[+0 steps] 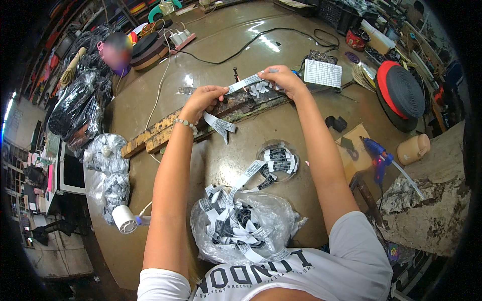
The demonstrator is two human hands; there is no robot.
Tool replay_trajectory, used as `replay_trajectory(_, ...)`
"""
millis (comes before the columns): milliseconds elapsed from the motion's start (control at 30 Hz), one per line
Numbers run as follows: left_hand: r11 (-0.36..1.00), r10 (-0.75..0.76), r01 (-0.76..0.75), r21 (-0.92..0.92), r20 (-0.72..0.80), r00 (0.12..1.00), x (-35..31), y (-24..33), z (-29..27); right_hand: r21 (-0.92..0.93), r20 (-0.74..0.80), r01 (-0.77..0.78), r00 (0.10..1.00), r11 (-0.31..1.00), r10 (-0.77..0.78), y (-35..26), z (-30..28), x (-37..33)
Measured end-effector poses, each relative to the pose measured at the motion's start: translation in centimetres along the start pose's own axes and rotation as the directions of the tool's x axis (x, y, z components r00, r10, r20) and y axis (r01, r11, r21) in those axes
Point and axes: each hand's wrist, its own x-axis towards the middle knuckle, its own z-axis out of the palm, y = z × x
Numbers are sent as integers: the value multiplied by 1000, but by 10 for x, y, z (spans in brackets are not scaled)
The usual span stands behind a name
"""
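Note:
A white label strip [245, 84] with dark print is stretched between my hands. My left hand [202, 104] pinches its left end, and a loose tail [219, 125] of strip hangs below that hand. My right hand [284, 81] pinches the other end, fingers closed. The strip passes over a long wooden bar [173, 124] with a dark, stained part under my hands. Small cut label pieces [260, 89] lie on the bar beside my right hand. Nearer me, a clear plastic bag [273, 215] holds tangled label strips [241, 226]. A round clear dish [296, 163] holds folded labels [279, 159].
A blue glue gun [377, 153] and a beige cup [413, 148] stand on the right. Black and red webbing rolls [401, 93] are behind them. A white hair dryer [124, 219] lies left, near bagged goods [108, 173]. A black cable [216, 62] crosses the far table.

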Motion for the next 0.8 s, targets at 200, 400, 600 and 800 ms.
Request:
replay_trajectory(200,995,87,-83,61,-54,995,1,-5,3,-125,-88,-63,995,990,53,-7,4,-6)
replay_trajectory(400,960,174,-187,-208,-80,982,-47,-2,4,496,-90,458,872,738,-481,-61,-9,-34)
replay_trajectory(600,921,276,-302,-248,-135,952,-156,-21,27,345,162,201,949,917,-269,-73,22,-95)
replay_trajectory(800,948,266,-290,-131,-176,948,-237,-51,33,-378,259,-119,938,918,229,-56,34,-173)
